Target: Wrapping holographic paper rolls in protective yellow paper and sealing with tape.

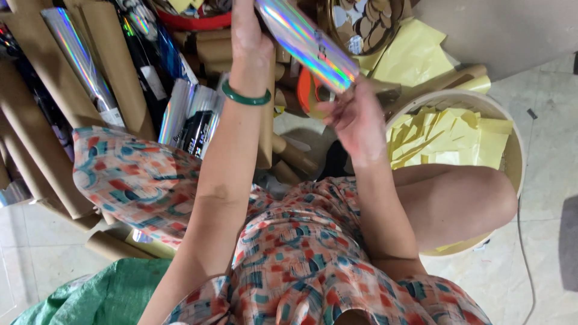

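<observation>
The holographic roll (306,43) is held tilted above the clutter. The left hand (250,30) is wrapped around its upper end; the right hand (355,117) pinches its lower end. Cardboard tubes (36,138) lie left. A round basket (515,157) of yellow paper scraps (448,135) stands right, beside the knee (463,201).

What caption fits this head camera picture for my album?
Both hands, left hand and right hand, hold a shiny rainbow roll above cardboard tubes and a basket of yellow paper.
</observation>
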